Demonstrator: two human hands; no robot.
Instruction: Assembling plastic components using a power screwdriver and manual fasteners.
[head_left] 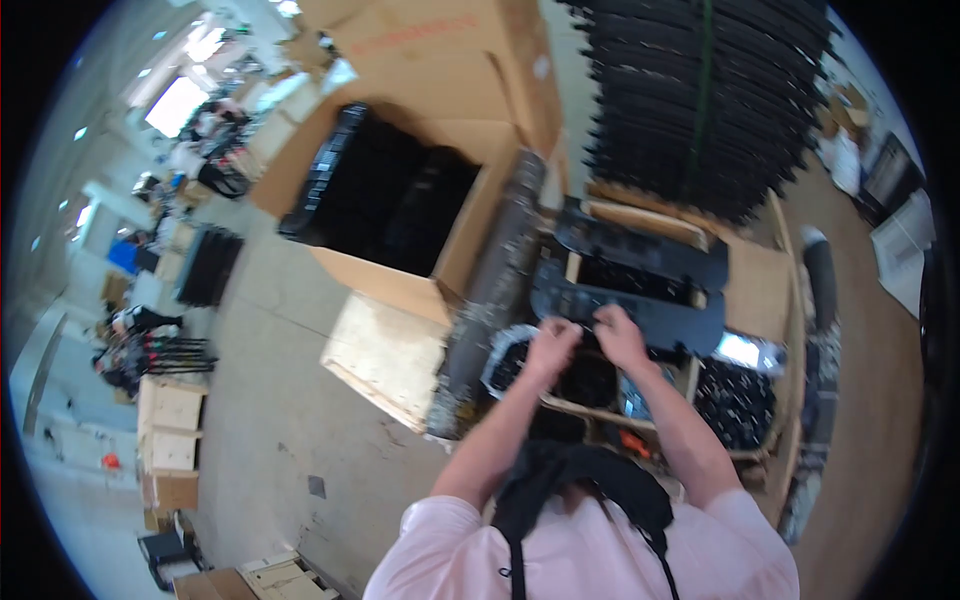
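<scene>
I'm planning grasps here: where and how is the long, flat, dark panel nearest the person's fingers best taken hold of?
Probably grip the long, flat, dark panel by its right end, coming from the right: that end lies clear of the left hand and right hand near the panel's closer edge.

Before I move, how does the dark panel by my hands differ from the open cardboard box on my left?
The panel is dark; the box is brown. The panel is slim and elongated, while the box is deep and bulkier, with black items inside. The panel lies right by your left hand and right hand; the box stands farther off to the left. Both are ahead of you.
</scene>
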